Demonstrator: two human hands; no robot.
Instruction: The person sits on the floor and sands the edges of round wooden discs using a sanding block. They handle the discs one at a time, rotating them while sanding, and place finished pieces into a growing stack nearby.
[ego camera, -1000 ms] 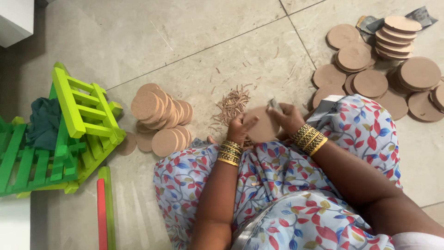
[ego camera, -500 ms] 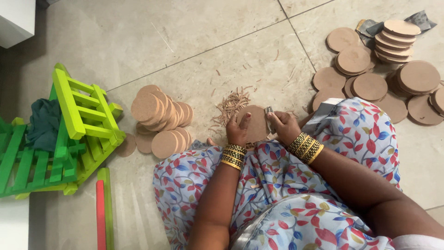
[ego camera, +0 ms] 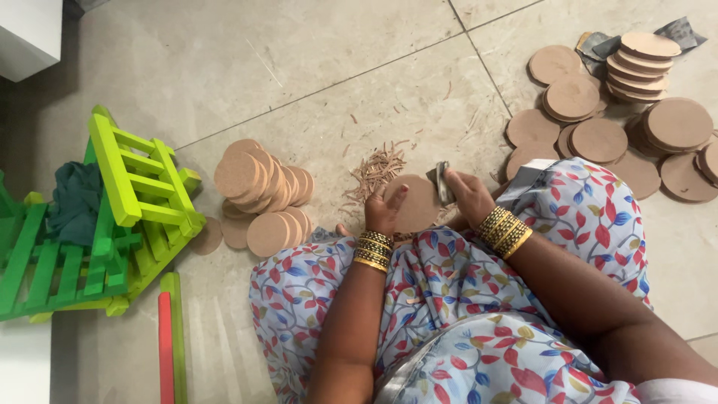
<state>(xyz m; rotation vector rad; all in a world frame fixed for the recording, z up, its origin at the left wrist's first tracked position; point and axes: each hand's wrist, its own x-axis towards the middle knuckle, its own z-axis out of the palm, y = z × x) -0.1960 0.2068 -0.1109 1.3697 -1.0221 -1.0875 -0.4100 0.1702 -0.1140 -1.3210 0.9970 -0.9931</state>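
Observation:
My left hand (ego camera: 384, 212) grips a round brown fibreboard disc (ego camera: 416, 202) by its left edge, just above my knees. My right hand (ego camera: 467, 196) pinches a small folded piece of grey sandpaper (ego camera: 442, 182) against the disc's right rim. Both wrists carry gold and dark bangles. A little heap of thin brown wood shavings (ego camera: 376, 171) lies on the tiled floor just beyond the disc. My lap is covered by a floral cloth (ego camera: 449, 299).
A leaning pile of similar discs (ego camera: 262, 191) lies on the floor to the left. Many more discs (ego camera: 621, 120), some stacked, lie at the upper right with sandpaper sheets (ego camera: 680, 34). Green slatted wooden frames (ego camera: 112, 217) with a dark cloth sit at left. A white box corner (ego camera: 30, 34) is at upper left.
The disc has turned slightly in my left hand and my right hand has slid the sandpaper along its right rim. The piles have not moved.

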